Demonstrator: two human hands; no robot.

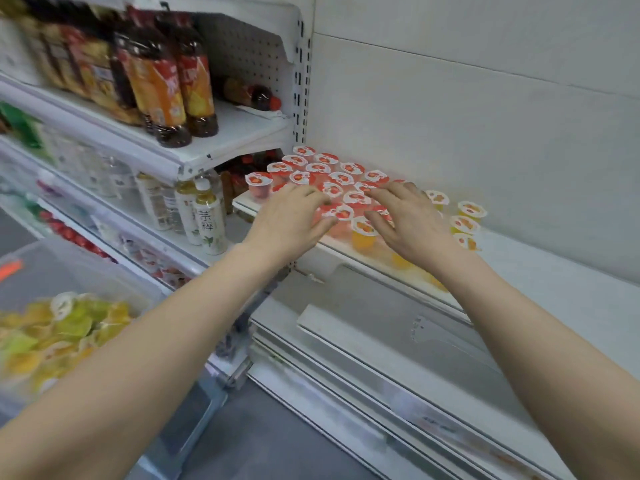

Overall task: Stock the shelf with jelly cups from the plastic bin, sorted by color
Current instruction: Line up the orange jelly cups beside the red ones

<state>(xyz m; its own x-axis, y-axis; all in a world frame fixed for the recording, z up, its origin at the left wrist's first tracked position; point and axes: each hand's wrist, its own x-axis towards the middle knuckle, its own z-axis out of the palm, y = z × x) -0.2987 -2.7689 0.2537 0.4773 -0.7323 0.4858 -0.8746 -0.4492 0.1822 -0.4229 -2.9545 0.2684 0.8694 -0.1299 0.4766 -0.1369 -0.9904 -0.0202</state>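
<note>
Several red jelly cups [318,168] stand packed together on the left part of the white shelf [540,271]. To their right stand several orange-yellow jelly cups [465,225]. My left hand [294,220] lies over the front red cups with fingers spread and lightly bent, fingertips on their lids. My right hand [405,220] is beside it, fingers spread over cups where red meets orange. Neither hand grips a cup. A clear plastic bin [86,268] at lower left holds several yellow and green jelly cups [62,334].
Tea bottles [166,88] stand on the upper shelf to the left. Pale drink bottles [207,216] crowd the neighbouring shelf just left of the jelly cups. A white wall panel [485,116] backs the shelf. Bare shelf surface extends to the right.
</note>
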